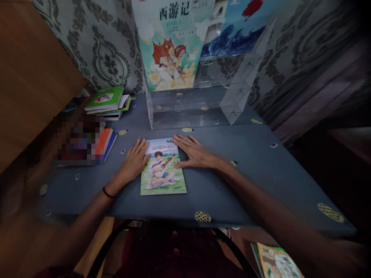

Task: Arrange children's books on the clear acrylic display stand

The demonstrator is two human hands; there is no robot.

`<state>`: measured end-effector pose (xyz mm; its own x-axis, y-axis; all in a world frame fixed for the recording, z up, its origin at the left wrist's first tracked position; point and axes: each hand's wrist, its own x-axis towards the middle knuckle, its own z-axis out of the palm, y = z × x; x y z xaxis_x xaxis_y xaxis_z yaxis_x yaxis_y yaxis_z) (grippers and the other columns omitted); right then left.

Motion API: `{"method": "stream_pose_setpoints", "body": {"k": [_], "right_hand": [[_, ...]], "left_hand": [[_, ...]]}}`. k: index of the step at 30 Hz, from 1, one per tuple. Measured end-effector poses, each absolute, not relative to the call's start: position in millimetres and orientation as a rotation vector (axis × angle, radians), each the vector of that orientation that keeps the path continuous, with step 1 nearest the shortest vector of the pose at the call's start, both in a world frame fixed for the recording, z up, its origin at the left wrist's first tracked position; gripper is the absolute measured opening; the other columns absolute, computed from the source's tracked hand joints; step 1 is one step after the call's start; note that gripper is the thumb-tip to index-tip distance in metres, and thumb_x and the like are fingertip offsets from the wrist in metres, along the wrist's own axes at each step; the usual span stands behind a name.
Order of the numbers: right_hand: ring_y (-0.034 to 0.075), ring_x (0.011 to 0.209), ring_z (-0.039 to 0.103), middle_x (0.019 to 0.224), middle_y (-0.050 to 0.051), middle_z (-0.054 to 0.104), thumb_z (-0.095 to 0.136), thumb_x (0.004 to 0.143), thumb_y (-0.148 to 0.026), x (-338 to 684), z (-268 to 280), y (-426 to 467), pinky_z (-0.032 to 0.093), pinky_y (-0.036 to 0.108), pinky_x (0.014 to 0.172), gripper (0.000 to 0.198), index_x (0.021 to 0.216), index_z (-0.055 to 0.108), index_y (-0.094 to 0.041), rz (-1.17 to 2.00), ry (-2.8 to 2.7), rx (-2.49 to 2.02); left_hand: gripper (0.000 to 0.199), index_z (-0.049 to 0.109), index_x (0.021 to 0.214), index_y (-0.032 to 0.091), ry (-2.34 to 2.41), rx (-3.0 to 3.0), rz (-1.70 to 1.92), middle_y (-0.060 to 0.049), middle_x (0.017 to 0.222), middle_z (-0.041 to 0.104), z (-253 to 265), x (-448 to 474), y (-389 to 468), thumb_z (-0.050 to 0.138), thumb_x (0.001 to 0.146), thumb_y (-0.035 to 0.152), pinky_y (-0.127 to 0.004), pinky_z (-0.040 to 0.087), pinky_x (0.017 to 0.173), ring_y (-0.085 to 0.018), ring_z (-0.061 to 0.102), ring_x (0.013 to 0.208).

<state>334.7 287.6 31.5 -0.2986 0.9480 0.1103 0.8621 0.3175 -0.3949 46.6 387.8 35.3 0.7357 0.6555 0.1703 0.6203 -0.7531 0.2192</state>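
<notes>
A paperback book (164,168) lies flat on the dark table, its cover showing a figure with a guitar on grass. My left hand (135,160) rests at the book's upper left edge, fingers stretched out and the thumb touching the cover's side. On the opposite side, my right hand (193,152) lies flat with its fingertips over the upper right corner and the thumb at the right edge. Neither hand grips the book. Beyond it stands a clear acrylic display rack (185,116) holding a book with a green illustrated cover (171,50) and a blue-covered book (232,34).
At the back left is a stack of books with a green one (106,98) on top. Nearer lies another pile with an orange book (104,143), partly pixelated. The table (261,170) has a pineapple-print cloth. Below its front right edge sits a book (278,260).
</notes>
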Motion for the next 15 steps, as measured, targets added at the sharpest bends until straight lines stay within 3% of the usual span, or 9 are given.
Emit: {"method": "stream_pose_setpoints", "body": {"k": [7, 11, 15], "right_hand": [[0.038, 0.155, 0.022, 0.167, 0.016, 0.025, 0.057, 0.079, -0.085, 335, 34, 289, 0.013, 0.061, 0.125, 0.112, 0.163, 0.023, -0.020, 0.402, -2.263, -1.635], [0.038, 0.154, 0.022, 0.166, 0.021, 0.027, 0.056, 0.083, -0.082, 329, 34, 284, 0.016, 0.061, 0.125, 0.108, 0.161, 0.027, -0.013, 0.379, -2.262, -1.693], [0.042, 0.151, 0.030, 0.163, 0.025, 0.031, 0.056, 0.084, -0.080, 316, 35, 268, 0.024, 0.063, 0.122, 0.104, 0.159, 0.034, -0.012, 0.281, -2.258, -1.714]], "left_hand": [[0.058, 0.036, 0.156, 0.018, 0.945, 2.820, 0.223, -0.015, 0.166, 0.032, 40, 43, 364, 0.029, 0.106, 0.047, -0.055, 0.026, 0.122, -0.031, 0.021, 0.156], [0.060, 0.035, 0.156, 0.019, 1.040, 2.793, 0.298, -0.020, 0.167, 0.025, 35, 39, 346, 0.034, 0.105, 0.051, -0.059, 0.028, 0.120, -0.036, 0.019, 0.156], [0.057, 0.042, 0.152, 0.021, 1.122, 2.746, 0.450, -0.020, 0.162, 0.037, 24, 38, 339, 0.040, 0.103, 0.051, -0.059, 0.032, 0.119, -0.037, 0.028, 0.153]]}}
